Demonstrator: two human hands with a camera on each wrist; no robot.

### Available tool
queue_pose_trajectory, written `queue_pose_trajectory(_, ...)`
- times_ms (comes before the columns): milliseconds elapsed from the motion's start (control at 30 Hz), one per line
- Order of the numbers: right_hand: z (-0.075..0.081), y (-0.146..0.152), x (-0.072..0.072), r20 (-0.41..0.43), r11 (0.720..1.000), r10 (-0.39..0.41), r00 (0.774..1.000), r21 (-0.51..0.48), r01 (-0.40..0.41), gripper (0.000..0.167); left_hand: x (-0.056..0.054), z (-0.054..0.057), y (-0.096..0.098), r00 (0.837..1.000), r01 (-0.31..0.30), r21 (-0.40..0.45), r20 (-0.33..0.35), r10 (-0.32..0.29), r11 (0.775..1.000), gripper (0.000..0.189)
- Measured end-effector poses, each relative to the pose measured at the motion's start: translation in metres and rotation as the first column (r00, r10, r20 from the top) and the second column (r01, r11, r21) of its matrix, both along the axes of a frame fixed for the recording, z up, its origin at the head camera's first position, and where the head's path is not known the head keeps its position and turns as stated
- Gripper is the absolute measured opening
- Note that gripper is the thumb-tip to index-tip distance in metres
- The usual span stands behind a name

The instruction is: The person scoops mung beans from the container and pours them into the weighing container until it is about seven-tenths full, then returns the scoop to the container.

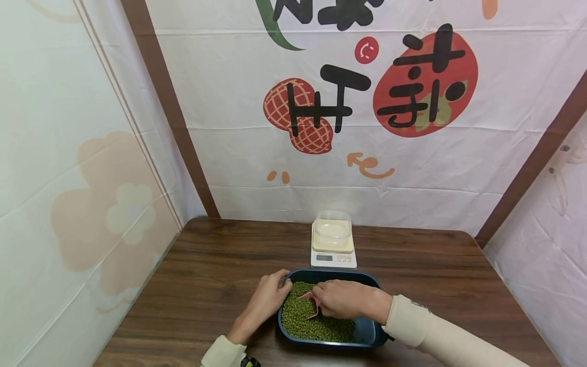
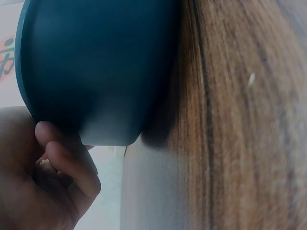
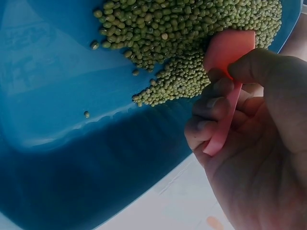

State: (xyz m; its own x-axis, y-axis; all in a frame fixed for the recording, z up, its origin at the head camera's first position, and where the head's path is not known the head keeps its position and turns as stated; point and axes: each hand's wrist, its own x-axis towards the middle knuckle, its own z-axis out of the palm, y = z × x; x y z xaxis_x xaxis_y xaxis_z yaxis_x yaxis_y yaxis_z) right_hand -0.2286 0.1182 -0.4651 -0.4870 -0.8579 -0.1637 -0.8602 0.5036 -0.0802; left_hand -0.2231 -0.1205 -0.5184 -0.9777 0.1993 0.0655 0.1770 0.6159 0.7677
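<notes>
A dark blue oval tub (image 1: 330, 276) stands on the wooden table, with green mung beans (image 1: 298, 318) heaped towards its left side. At the tub's far left corner my left hand (image 1: 268, 300) grips the rim; in the left wrist view its curled fingers (image 2: 72, 160) lie against the outer wall. My right hand (image 1: 344, 298) reaches inside the tub and holds a pink scoop (image 3: 230, 48) by its handle, the fingers and thumb wrapped round it. The scoop's head sits in among the beans. In the right wrist view, the tub floor (image 3: 48, 72) shows bare beside the heap, with a few stray beans.
Just behind the tub is a white kitchen scale (image 1: 339, 260) with a small display. A clear plastic container (image 1: 333, 232) sits on its platform. Printed cloth (image 1: 238, 153) hangs along the table's back edge, and more cloth (image 1: 91, 204) hangs at the left.
</notes>
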Motion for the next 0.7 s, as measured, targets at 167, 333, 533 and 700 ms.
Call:
queue_pose_trajectory(167, 0.002, 0.002, 0.001, 0.027, 1.0, -0.007, 1.0, -0.01, 0.007, 0.006, 0.0, 0.0, 0.0, 1.0, 0.007, 0.0, -0.006, -0.007, 1.0, 0.031)
queue_pose_trajectory(333, 0.004, 0.005, 0.002, 0.066, 0.998, -0.048, 0.997, -0.025, 0.049, 0.004, 0.0, 0.0, 0.001, 1.0, 0.006, -0.005, -0.008, -0.006, 1.0, 0.03)
queue_pose_trajectory(533, 0.004, 0.01, 0.003, 0.11, 0.993, -0.066, 0.992, -0.088, 0.076, 0.009, 0.001, 0.001, 0.001, 1.0, 0.004, -0.004, -0.015, -0.004, 1.0, 0.029)
queue_pose_trajectory(700, -0.001, 0.015, 0.003, 0.161, 0.989, -0.083, 0.983, -0.105, 0.101, 0.007, 0.002, 0.001, 0.001, 1.0, 0.0, -0.004, -0.011, 0.0, 1.0, 0.029)
